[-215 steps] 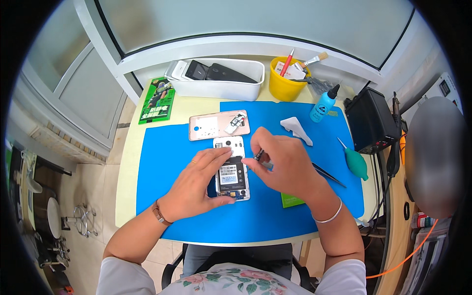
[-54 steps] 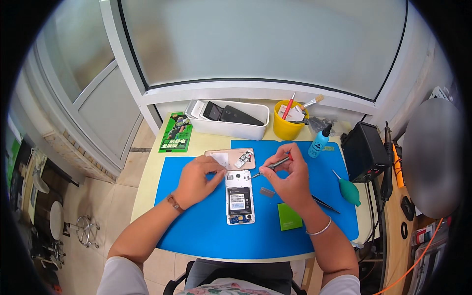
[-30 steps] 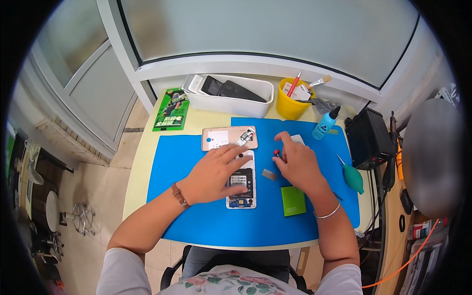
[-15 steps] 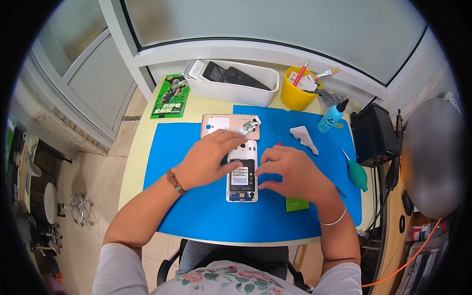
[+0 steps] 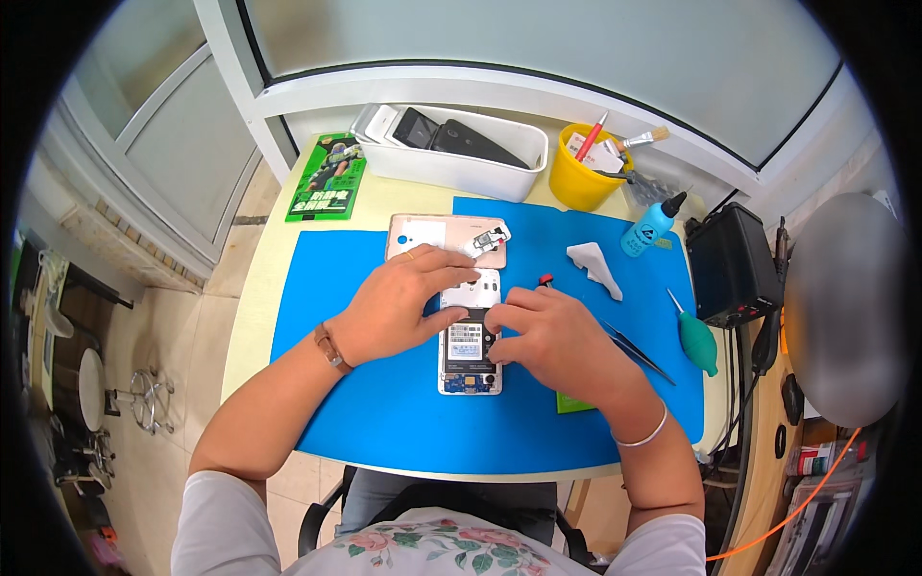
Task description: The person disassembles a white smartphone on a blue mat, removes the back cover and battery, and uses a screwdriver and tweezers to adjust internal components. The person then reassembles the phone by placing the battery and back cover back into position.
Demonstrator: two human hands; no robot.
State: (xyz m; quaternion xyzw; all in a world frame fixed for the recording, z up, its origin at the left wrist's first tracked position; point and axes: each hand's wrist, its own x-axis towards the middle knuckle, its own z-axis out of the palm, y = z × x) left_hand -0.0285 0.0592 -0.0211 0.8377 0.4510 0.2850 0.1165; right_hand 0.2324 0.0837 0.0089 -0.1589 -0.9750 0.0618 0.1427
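An opened smartphone [image 5: 470,384] lies upright in line with me on the blue mat, its black battery [image 5: 466,367] with a white label exposed. My left hand [image 5: 403,300] rests over its upper left part, fingers stretched and thumb apart near the battery's top edge. At the phone's right side, my right hand [image 5: 549,334] is curled with its fingertips at the battery's right edge; anything between them is hidden. Beyond the phone lies a gold back cover [image 5: 420,233] with a small white-and-green part [image 5: 487,240] on it. A red-capped tool [image 5: 545,280] shows just behind my right hand.
Tweezers [image 5: 639,352], a green box [image 5: 573,403], a white cloth [image 5: 595,269] and a green blower [image 5: 697,343] lie to the right. A blue bottle [image 5: 648,228], yellow cup [image 5: 578,182] and white bin of phones [image 5: 451,171] stand behind. A black device [image 5: 732,269] borders the right.
My right hand has moved left until its fingertips reach the battery's right edge, and it is more curled. The tweezers show more fully. My left hand stays on the phone.
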